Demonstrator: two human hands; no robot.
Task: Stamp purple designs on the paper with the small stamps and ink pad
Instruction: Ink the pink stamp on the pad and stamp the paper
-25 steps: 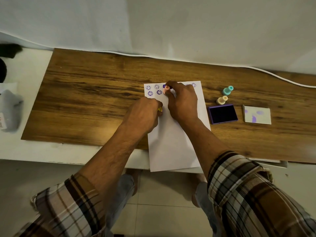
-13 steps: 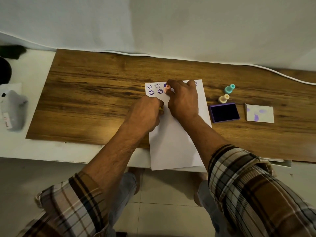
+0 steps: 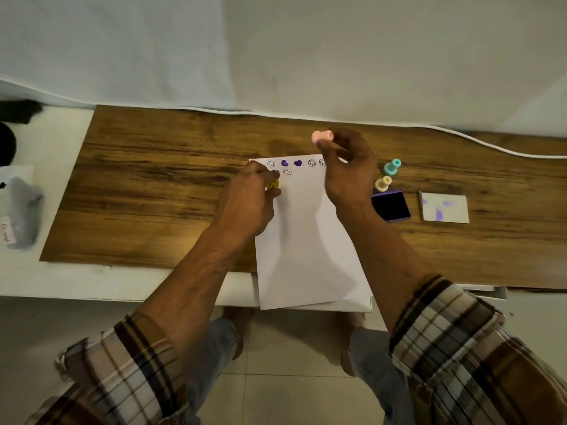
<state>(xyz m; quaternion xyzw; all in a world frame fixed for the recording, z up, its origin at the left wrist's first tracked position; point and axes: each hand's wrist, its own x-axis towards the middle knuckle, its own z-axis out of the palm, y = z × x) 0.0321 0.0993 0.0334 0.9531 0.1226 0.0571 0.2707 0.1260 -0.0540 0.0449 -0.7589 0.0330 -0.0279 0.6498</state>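
Two hands with stamps over a part-stamped sheet of paper

A paper slip (image 3: 4,233) at far left bears red writing too blurred to read. The left hand (image 3: 248,204) pinches a yellow stamp (image 3: 272,184) on the paper (image 3: 306,234), under purple smileys and hearts (image 3: 297,163). The right hand (image 3: 348,170) pinches a pink stamp (image 3: 322,137) above the paper's top edge. Teal stamp (image 3: 392,167), cream stamp (image 3: 383,184), ink pad (image 3: 391,207) and its stained lid (image 3: 445,207) lie right.

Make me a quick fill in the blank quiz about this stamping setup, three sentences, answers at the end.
1. The right hand holds a ____ stamp above the paper.
2. Between the smiley prints, the top row shows two solid purple ____.
3. The ink pad lies on the paper's ____ side.

Missing words: pink; hearts; right
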